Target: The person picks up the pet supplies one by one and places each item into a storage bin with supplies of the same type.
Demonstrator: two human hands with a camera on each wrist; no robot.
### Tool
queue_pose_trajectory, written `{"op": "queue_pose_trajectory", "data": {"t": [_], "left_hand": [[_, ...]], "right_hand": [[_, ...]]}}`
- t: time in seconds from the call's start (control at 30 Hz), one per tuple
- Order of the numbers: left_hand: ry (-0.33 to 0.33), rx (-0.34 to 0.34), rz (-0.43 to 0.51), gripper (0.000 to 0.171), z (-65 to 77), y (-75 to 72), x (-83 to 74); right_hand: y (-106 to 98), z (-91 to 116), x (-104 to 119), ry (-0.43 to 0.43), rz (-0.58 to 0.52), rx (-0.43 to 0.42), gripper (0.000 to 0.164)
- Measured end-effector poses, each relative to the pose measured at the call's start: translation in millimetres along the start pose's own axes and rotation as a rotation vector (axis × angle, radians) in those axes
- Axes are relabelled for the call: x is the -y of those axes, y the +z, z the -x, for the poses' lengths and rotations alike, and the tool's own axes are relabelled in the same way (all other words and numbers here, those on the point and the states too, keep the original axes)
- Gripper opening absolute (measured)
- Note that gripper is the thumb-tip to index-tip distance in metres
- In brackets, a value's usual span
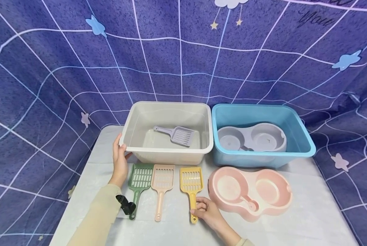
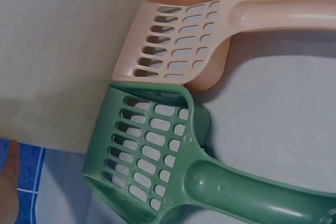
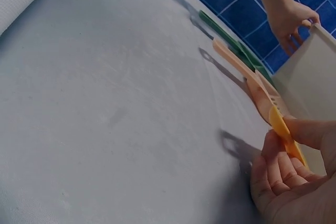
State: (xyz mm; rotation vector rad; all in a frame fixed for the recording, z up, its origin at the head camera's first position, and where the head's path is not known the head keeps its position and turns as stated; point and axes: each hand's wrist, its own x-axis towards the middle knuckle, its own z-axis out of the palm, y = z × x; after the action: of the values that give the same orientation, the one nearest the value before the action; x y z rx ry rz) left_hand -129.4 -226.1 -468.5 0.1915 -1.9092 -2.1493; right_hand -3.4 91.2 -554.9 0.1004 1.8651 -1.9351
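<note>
My right hand (image 1: 208, 212) pinches the handle of a yellow litter scoop (image 1: 191, 179) between thumb and fingers; the right wrist view shows the handle edge-on, raised off the table. At the front left corner of a grey litter box (image 1: 168, 155), my left hand (image 1: 120, 165) grips the rim, fingers along the side. Inside that box lies a small purple-grey slotted scoop (image 1: 182, 136). A green litter scoop (image 1: 141, 177) and a pale pink litter scoop (image 1: 163, 177) lie side by side before the box, their heads touching in the left wrist view.
Right of the grey box stands a blue litter box (image 1: 263, 154) holding a grey double pet bowl (image 1: 248, 135). A pink double bowl (image 1: 251, 186) lies before it, close to my right hand. A purple patterned curtain (image 1: 183, 61) hangs behind the white table (image 1: 318, 212).
</note>
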Motion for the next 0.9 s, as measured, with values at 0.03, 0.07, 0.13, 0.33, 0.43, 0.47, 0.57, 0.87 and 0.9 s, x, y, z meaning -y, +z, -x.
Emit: {"op": "queue_pose_trajectory", "data": {"t": [0.03, 0.07, 0.13, 0.33, 0.43, 0.47, 0.57, 0.87, 0.9], "left_hand": [[-0.007, 0.000, 0.001, 0.054, -2.0, -1.0, 2.6], [-0.014, -0.001, 0.003, 0.054, -4.2, -2.1, 5.7], [-0.022, -0.004, 0.000, 0.054, -8.3, -4.6, 12.4], [-0.003, -0.032, -0.019, 0.054, -13.6, -8.0, 22.3], [0.010, -0.037, -0.021, 0.053, -13.5, -7.1, 22.1], [0.013, -0.037, -0.018, 0.053, -13.3, -6.6, 21.7], [0.010, -0.041, -0.022, 0.053, -13.0, -5.8, 21.2], [-0.005, -0.072, -0.034, 0.055, -12.7, -6.2, 24.3], [-0.006, -0.075, -0.031, 0.055, -12.6, -5.9, 24.9]], "right_hand": [[0, 0, 1, 0.004, -0.001, 0.000, 0.051], [0, 0, 1, 0.008, -0.001, 0.000, 0.051], [1, 0, 2, 0.013, -0.003, 0.000, 0.052], [-1, 3, 3, 0.005, -0.013, 0.008, 0.053], [-2, 5, 4, 0.003, -0.012, 0.008, 0.053], [-3, 6, 4, 0.004, -0.010, 0.007, 0.054], [-4, 8, 7, 0.011, 0.004, 0.009, 0.053], [-6, 16, 12, 0.012, 0.022, 0.021, 0.052], [-6, 17, 12, 0.013, 0.021, 0.023, 0.052]]}}
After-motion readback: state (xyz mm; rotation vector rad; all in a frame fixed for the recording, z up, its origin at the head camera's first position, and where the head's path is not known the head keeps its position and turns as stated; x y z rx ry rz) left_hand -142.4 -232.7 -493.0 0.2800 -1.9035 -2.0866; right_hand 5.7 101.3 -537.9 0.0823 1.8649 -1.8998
